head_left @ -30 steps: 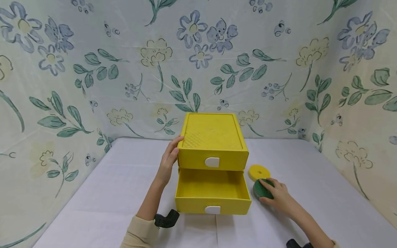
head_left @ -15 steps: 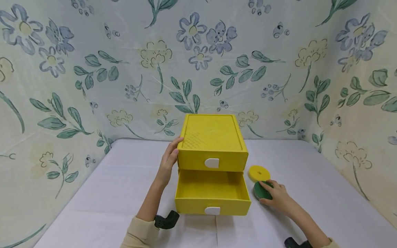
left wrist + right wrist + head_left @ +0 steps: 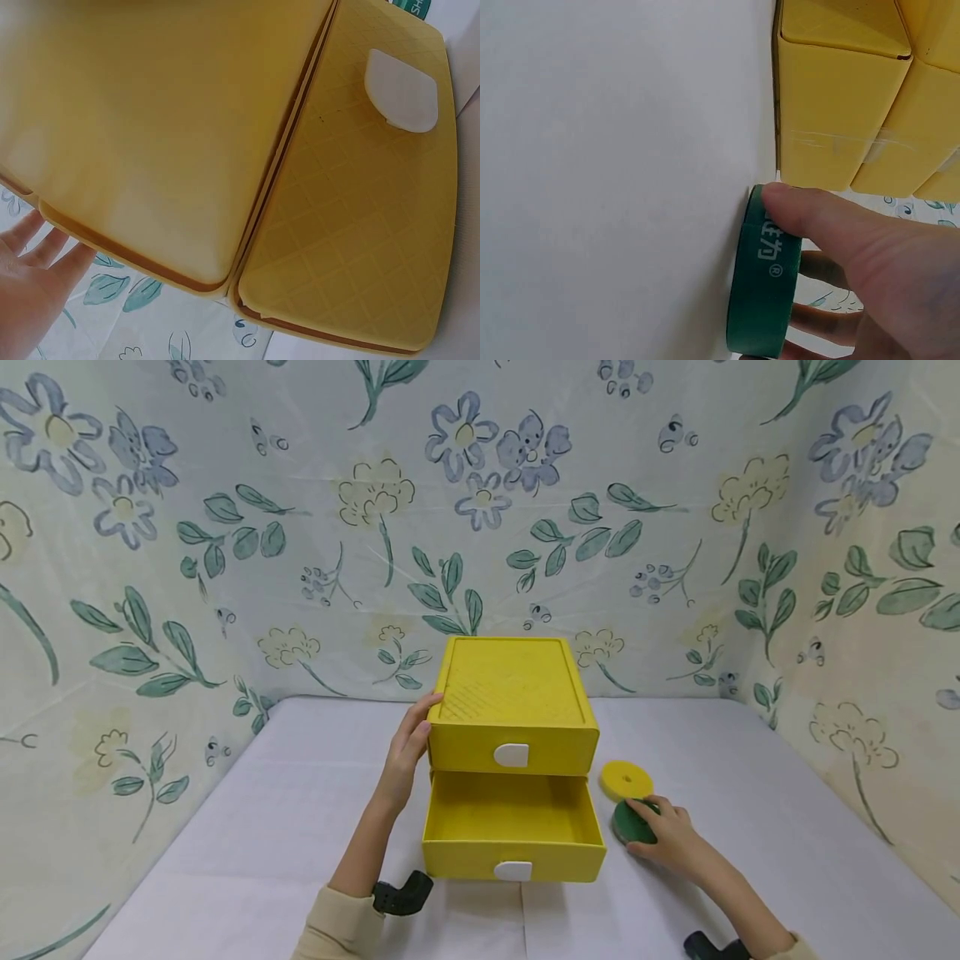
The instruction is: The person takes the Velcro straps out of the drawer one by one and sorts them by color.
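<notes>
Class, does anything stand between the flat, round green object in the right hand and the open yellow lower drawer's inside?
The right side wall of the lower drawer stands between its inside and the green object; nothing else visible does.

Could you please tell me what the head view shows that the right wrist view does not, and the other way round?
Only the head view shows the left hand touching the side of the yellow drawer unit, the yellow disc and the two white handles.

Only the right wrist view shows white lettering on the edge of the green disc and a shiny strip, perhaps clear tape, on the unit.

Both show the right hand gripping the green disc, the drawer unit at least partly, the white tabletop and the floral backdrop.
</notes>
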A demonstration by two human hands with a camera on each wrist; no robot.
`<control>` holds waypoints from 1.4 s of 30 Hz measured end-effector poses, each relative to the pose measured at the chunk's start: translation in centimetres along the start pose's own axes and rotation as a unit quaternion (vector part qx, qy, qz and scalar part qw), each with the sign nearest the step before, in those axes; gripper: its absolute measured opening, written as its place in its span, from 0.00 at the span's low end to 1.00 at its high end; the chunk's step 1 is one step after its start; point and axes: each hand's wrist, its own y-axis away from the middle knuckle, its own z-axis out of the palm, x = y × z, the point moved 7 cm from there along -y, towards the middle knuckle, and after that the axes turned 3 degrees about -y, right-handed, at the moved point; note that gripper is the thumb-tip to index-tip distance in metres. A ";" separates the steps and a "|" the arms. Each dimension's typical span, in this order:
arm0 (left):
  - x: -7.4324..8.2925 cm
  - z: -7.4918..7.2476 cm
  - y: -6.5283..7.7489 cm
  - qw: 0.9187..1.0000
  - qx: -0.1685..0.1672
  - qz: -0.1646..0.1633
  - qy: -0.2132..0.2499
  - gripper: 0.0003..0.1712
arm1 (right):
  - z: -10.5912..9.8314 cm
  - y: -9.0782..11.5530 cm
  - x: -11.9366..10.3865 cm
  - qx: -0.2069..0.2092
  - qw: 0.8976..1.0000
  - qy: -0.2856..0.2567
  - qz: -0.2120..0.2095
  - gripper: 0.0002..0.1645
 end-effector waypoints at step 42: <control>0.2 0.1 0.0 1.000 0.002 -0.001 0.004 0.26 | -2.2 3.1 -4.3 0.094 0.989 0.065 -0.089 0.42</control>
